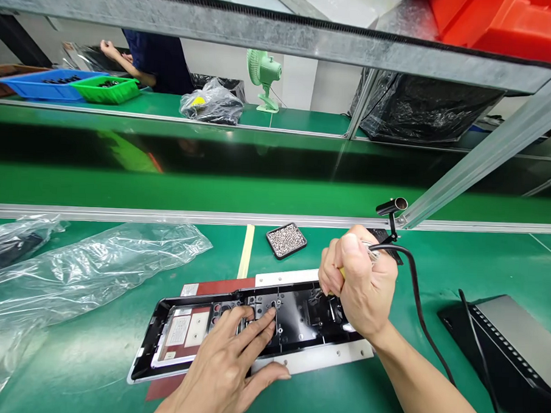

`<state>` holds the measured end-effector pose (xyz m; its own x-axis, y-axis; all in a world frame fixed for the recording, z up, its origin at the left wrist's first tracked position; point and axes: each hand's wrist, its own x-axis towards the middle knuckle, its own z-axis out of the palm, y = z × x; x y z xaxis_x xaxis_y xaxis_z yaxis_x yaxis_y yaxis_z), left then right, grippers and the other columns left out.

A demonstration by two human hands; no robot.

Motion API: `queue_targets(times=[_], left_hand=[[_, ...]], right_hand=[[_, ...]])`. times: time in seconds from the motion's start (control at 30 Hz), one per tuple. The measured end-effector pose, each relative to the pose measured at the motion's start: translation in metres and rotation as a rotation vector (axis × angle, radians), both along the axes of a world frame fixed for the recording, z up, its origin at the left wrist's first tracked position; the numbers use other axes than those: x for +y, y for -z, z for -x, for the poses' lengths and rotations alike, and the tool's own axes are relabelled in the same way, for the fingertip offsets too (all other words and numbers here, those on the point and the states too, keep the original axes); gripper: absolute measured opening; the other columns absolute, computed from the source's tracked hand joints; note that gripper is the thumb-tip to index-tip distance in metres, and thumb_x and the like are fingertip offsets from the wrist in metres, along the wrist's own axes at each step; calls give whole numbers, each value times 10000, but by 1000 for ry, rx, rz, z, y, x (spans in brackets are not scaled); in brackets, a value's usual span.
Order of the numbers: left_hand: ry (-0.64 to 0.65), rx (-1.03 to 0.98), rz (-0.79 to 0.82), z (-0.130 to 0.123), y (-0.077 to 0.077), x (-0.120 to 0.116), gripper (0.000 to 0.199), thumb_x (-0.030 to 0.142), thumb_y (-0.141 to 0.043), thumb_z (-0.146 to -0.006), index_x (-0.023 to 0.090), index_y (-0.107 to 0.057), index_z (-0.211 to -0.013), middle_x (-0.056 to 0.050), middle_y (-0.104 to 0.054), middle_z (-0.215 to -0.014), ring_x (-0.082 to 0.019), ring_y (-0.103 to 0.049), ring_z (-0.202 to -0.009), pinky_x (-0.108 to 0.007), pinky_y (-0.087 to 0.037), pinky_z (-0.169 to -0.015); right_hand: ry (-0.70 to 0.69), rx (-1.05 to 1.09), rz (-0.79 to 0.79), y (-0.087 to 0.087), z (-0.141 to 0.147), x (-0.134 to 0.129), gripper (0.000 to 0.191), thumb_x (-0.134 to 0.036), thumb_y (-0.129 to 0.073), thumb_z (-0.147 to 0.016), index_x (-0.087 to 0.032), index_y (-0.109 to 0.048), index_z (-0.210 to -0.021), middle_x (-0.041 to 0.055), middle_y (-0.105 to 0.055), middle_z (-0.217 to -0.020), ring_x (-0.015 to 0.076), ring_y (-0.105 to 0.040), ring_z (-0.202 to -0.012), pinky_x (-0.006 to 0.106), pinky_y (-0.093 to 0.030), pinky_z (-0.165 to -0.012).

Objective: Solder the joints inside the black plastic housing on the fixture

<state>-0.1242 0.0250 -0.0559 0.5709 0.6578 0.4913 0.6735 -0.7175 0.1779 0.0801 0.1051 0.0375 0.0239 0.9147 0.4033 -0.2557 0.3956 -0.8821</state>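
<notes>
A long black plastic housing [293,317] lies in a white-edged fixture [314,359] on the green bench. My left hand [230,357] rests palm down across its middle, fingers spread and thumb out over the fixture's near edge. My right hand [361,283] is closed around a corded tool that looks like a soldering iron [372,253]; its black cable leaves the top of the fist. Most of the tool is hidden by the fingers, and its tip over the housing's right part is hard to make out. Beyond the housing sits a small black tray [287,240] of tiny metal parts.
A black stand with a metal tube [392,205] is behind my right hand. Clear plastic bags [94,265] cover the left side. A black-and-grey box [507,344] lies at right. A metal shelf [283,33] crosses overhead. Across the bench, a person [156,61] works near bins.
</notes>
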Motion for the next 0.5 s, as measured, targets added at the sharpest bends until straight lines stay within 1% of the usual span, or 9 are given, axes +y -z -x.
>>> queue_targets(times=[0.13, 0.4, 0.5], left_hand=[[-10, 0, -7, -1, 1, 0, 469, 484, -608, -1005, 65, -678, -1203, -124, -690, -1304, -336, -539, -1047, -512, -576, -814], [-8, 4, -15, -1, 6, 0, 453, 478, -615, -1004, 81, -681, -1213, -125, -686, -1309, -321, -564, -1035, -492, -603, -802], [-16, 26, -35, 0, 8, 1, 446, 481, -628, -996, 83, -696, -1187, -131, -691, -1300, -313, -580, -1008, -475, -611, -778]], right_hand=[[-29, 6, -2, 1, 1, 0, 407, -386, -549, -1048, -223, -398, -707, -76, -391, -500, 74, -365, -396, 223, -351, -371], [13, -9, 3, 1, 2, 1, 419, -413, -544, -1047, -217, -406, -703, -78, -393, -497, 69, -366, -392, 199, -356, -368], [13, 2, 9, 2, 2, 2, 425, -422, -546, -1044, -218, -397, -702, -81, -387, -493, 67, -355, -393, 193, -348, -370]])
